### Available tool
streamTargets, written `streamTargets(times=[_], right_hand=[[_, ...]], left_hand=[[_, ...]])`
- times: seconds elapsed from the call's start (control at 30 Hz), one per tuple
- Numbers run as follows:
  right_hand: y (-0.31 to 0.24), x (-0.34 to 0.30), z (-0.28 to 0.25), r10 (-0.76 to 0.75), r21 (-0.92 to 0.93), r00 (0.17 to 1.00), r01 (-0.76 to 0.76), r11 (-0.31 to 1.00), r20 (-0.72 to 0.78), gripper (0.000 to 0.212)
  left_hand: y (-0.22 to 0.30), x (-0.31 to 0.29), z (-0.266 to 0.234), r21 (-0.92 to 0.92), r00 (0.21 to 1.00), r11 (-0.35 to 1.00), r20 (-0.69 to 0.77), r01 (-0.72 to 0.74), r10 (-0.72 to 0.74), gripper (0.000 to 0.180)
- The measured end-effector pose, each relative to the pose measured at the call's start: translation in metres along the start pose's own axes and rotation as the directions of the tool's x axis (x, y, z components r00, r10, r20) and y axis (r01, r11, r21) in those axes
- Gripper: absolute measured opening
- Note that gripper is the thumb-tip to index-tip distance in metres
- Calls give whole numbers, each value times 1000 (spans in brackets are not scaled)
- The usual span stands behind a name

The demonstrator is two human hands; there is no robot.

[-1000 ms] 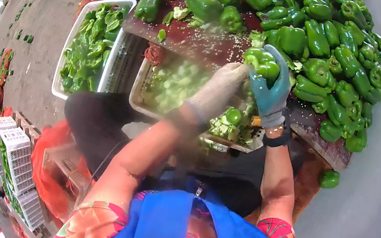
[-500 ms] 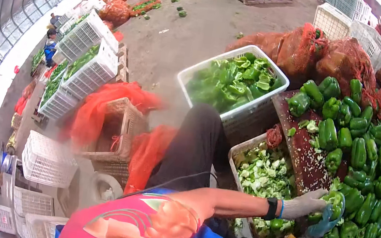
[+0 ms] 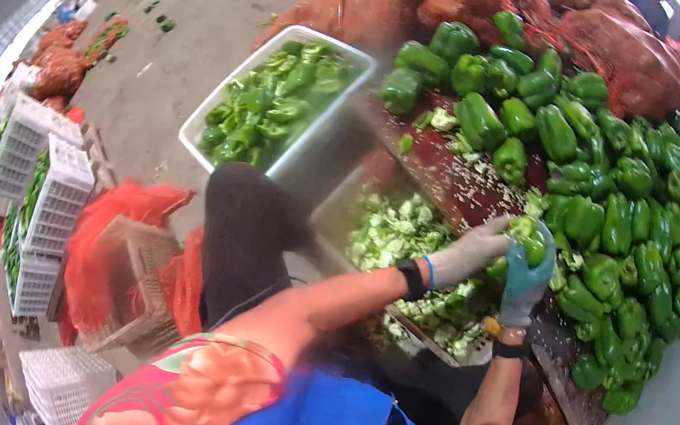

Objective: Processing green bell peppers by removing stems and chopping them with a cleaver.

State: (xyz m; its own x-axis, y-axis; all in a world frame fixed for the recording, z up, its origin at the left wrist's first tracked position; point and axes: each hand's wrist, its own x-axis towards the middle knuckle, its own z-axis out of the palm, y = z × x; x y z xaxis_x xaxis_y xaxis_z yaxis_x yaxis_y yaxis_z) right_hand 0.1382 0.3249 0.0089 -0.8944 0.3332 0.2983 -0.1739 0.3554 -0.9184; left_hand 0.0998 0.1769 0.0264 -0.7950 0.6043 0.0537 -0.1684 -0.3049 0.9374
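Our left hand point(image 3: 468, 258) and right hand point(image 3: 528, 282) meet at one green pepper point(image 3: 533, 248)

We hold our left forearm slanting up and rightward, its gloved fingers reaching the pepper's left side; we cannot tell whether they pinch it. Our right forearm rises almost straight, and the blue-palmed glove cups the pepper from below and the right. Just beyond our hands lies a dark red board point(image 3: 431, 154) strewn with pale seeds. Whole peppers point(image 3: 614, 231) heap up to their right. Below and left of our left hand sits a crate point(image 3: 332, 218) of pale green scraps point(image 3: 395, 232).
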Motion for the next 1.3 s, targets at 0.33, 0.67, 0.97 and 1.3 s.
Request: streamTargets(times=[0.33, 0.67, 0.97, 1.3], right_hand=[[-12, -1, -13, 215, -41, 952, -211, 977, 218, 65], [7, 24, -22, 389, -571, 801, -73, 818, 455, 69], [19, 54, 21, 596, -603, 757, -351, 716, 267, 48], [88, 38, -13, 254, -787, 827, 315, 530, 502, 54]], left_hand=[[-2, 13, -36, 815, 991, 564, -83, 130, -108, 90], [35, 39, -38, 898, 901, 439, 173, 21, -398, 90], [7, 44, -69, 901, 958, 373, 271, -219, -92, 75], [-57, 57, -75, 517, 967, 844, -253, 142, -7, 71]])
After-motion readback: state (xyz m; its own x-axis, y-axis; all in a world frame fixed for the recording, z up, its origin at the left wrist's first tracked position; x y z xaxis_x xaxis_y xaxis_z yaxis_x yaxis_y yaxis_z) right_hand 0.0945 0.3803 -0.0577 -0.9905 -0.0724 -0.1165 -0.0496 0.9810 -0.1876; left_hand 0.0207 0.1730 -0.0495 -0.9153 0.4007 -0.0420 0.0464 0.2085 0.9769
